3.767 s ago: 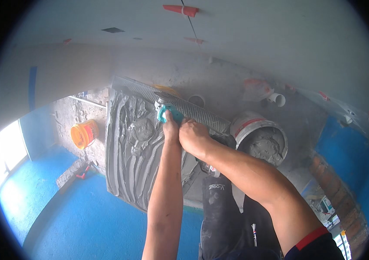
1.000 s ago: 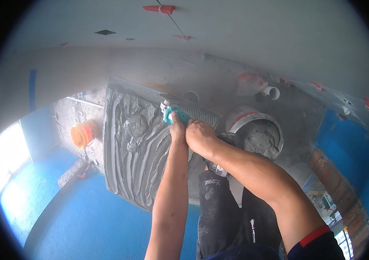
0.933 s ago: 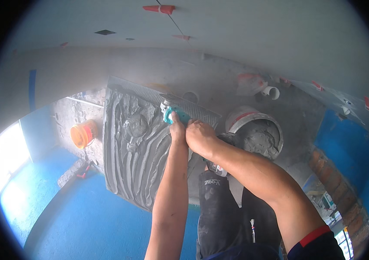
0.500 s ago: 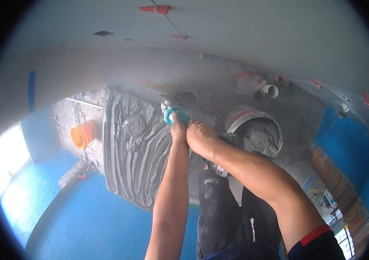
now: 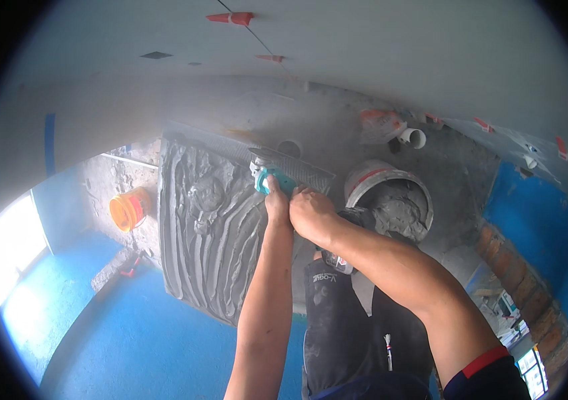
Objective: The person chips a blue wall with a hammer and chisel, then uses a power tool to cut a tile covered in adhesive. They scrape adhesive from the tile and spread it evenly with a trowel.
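Note:
Both my hands are closed around a teal-bodied angle grinder (image 5: 277, 181) with a silvery head. My left hand (image 5: 277, 202) grips it near the head, thumb along the body. Just to the right, my right hand (image 5: 311, 212) wraps the rear part, hiding much of it. The grinder sits over the far edge of a large slab (image 5: 220, 233) spread with grey mortar in wavy ridges. Finer comb lines mark a strip along that far edge. Its disc is hard to make out, and pale dust hangs around and beyond it.
A bucket of grey mortar (image 5: 412, 175) stands right of my hands. An orange bucket (image 5: 128, 209) is left of the slab. Farther right lie a white pipe (image 5: 414, 138) and a plastic bag (image 5: 382, 124). A pale panelled surface with red wedges (image 5: 230, 18) spans the far side.
The dust has thickened over the slab's far strip, blurring its comb lines. The grinder and both hands have shifted very slightly to the right in view; the grip is the same.

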`<state>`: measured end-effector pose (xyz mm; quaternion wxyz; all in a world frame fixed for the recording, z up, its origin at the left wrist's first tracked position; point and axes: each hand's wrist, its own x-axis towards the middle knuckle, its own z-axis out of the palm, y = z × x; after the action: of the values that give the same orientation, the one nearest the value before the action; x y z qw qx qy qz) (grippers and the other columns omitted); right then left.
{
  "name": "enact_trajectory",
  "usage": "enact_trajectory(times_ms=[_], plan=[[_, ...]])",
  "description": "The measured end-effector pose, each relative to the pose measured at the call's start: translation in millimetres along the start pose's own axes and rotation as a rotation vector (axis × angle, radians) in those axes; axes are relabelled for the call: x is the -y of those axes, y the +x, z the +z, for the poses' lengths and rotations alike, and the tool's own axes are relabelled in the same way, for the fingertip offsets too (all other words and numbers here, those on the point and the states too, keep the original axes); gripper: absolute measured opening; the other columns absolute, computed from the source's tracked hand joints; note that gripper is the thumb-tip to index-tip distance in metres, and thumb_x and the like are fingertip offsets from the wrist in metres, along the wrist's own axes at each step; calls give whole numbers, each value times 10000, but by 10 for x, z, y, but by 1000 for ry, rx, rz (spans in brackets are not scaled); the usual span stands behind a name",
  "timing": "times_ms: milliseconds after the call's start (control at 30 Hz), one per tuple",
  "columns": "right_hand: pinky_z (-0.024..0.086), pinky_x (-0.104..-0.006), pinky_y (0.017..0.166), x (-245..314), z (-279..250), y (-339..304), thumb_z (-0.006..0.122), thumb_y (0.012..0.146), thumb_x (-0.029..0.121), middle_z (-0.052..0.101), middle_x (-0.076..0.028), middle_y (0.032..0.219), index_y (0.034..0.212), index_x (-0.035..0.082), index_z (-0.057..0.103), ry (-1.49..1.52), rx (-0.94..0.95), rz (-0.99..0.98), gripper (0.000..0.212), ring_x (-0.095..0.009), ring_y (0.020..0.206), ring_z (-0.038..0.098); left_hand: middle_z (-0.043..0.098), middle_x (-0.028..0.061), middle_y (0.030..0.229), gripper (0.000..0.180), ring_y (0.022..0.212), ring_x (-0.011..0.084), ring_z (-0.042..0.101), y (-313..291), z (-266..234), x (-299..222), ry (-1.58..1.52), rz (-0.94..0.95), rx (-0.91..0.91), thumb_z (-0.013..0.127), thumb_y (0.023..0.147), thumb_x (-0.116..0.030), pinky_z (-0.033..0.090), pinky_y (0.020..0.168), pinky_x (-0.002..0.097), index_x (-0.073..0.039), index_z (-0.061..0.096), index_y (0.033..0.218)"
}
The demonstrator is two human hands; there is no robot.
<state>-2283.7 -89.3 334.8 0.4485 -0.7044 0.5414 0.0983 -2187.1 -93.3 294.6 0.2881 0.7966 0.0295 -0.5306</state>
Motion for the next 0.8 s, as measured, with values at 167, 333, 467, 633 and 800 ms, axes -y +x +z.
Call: enact_trajectory(times_ms=[167,333,467,633,800], plan=[[575,-415,760,-28,30,-5,569,822,77,673,-280,1009,1108,-129,575,4,-37,-16,353,-360,898,701,645,160,1094,713,954,262,635,69,-16,63,-1,7,1,455,988,-584,508,853,393,87,568,1203],[576,-407,769,-47,45,20,565,820,79,676,-282,995,1104,-133,579,-16,-61,-51,355,-357,900,703,650,164,1081,734,941,266,639,116,-7,78,-23,5,33,454,984,-596,511,842,397,98,567,1194],[575,-405,778,-32,63,36,558,825,80,673,-286,1001,1109,-131,579,-28,-57,-39,354,-359,902,703,651,166,1082,743,938,269,641,133,-26,91,-20,22,38,455,981,-602,512,844,399,101,568,1192],[574,-404,778,-48,118,3,538,841,77,671,-280,1017,1106,-121,581,-31,-81,-25,333,-359,895,704,654,174,1083,751,947,270,644,137,-36,130,22,9,15,460,977,-603,514,852,394,107,563,1200],[575,-406,765,-105,77,-89,527,848,80,674,-272,1011,1099,-117,581,-15,-78,-31,324,-351,883,707,653,173,1077,782,957,268,641,-31,38,148,-17,-8,32,456,969,-622,505,859,394,119,577,1187]])
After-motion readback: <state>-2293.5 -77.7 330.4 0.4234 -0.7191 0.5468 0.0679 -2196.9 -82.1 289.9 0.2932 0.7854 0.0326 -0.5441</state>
